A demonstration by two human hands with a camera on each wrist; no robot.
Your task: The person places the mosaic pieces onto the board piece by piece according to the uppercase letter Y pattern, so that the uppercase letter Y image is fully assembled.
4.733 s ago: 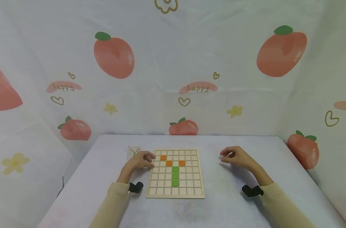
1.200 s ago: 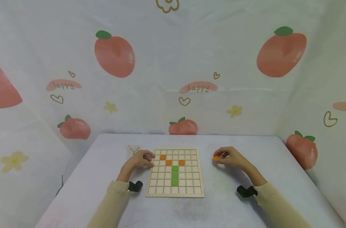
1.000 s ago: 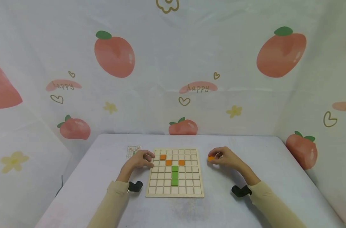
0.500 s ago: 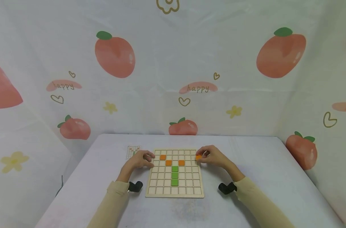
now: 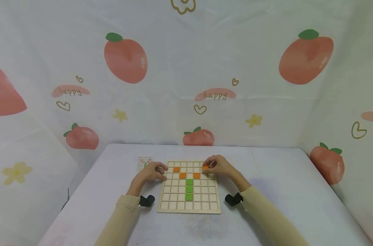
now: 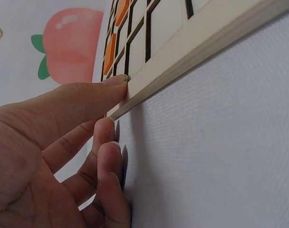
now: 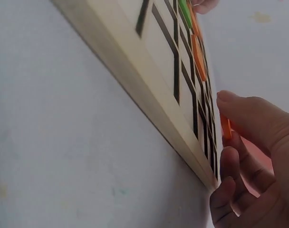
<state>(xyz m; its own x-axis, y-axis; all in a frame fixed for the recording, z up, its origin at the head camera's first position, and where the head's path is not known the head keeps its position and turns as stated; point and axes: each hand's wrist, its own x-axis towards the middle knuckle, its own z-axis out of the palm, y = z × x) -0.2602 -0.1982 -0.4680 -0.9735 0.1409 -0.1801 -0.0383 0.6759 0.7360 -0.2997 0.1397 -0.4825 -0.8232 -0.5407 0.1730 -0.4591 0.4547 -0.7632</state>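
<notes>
On the table lies a square wooden grid board [image 5: 189,211]. Inside its cells sit orange tiles [image 5: 176,169] and a column of green tiles [image 5: 189,189]. My right hand [image 5: 223,166] pinches one more orange tile [image 5: 205,168] between thumb and fingers over the board's upper right cells; the right wrist view shows this held tile [image 7: 226,127] on edge. At the board's left edge is my left hand [image 5: 150,172], its thumb [image 6: 111,88] resting on the wooden rim and its other fingers loosely bent beside it.
A small printed pattern card [image 5: 144,163] lies at the back left, partly behind the left hand. Both wrists wear black cameras [image 5: 147,201]. A white curtain [image 5: 168,68] printed with fruit stands behind the table [image 5: 266,164].
My right hand took hold of an orange tile and carried it left from the table's right side to over the board. The left hand has stayed at the board's left edge.
</notes>
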